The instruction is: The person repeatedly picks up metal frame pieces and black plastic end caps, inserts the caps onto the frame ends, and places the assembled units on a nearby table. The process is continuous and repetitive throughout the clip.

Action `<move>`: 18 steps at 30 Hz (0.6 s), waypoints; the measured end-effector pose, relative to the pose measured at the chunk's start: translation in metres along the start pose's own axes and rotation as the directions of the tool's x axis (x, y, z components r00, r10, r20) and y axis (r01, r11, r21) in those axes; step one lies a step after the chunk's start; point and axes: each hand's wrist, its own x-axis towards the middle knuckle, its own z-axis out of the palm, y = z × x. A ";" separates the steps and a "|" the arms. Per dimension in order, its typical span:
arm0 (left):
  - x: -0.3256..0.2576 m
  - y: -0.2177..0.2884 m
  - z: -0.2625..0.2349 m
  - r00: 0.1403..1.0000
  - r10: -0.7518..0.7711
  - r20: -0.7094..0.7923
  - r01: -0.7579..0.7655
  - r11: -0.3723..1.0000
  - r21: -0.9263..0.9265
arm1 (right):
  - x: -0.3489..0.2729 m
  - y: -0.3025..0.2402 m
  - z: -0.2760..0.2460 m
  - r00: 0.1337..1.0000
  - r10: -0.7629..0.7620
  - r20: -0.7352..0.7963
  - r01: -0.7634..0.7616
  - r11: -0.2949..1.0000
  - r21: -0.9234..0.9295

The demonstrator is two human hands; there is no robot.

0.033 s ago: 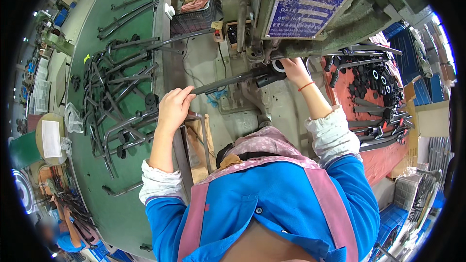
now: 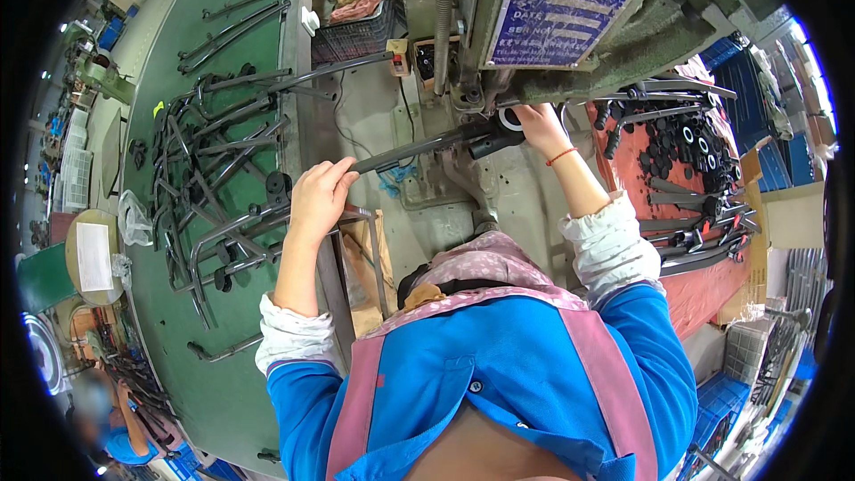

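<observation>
A long black metal tube (image 2: pixel 405 156) runs level in front of me, its right end under the press-like machine (image 2: pixel 614 80). Around its left end my left hand (image 2: pixel 321 199) is closed. My right hand (image 2: pixel 541 130), a red string at its wrist, is closed at the black wheel-like part with a white ring (image 2: pixel 510 119), at the tube's right end. The fingertips of that hand are partly hidden by the machine. A shorter black tube (image 2: pixel 495 144) sits just below the long one, beside the wheel-like part.
A green table (image 2: pixel 223 392) on the left bears a heap of black tube frames (image 2: pixel 214 160). To the right, a red-covered table (image 2: pixel 704 289) carries black discs, ringed parts and tubes. A cardboard box (image 2: pixel 361 276) stands by my left forearm. Far lower left, another person (image 2: pixel 129 432) is seen.
</observation>
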 end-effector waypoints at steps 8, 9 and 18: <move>-0.001 0.029 -0.026 0.997 -0.043 -0.062 0.044 0.999 0.025 | 0.004 -0.029 -0.029 0.960 -0.045 0.277 0.275 0.348 -0.896; -0.006 0.031 -0.029 0.996 -0.065 -0.052 0.067 0.997 0.029 | -0.003 -0.028 -0.036 0.905 -0.256 0.340 0.417 0.371 -0.830; -0.089 0.050 -0.007 0.991 -0.132 -0.028 0.134 0.982 0.130 | 0.086 0.083 -0.013 0.909 -0.397 -0.130 0.402 0.916 0.013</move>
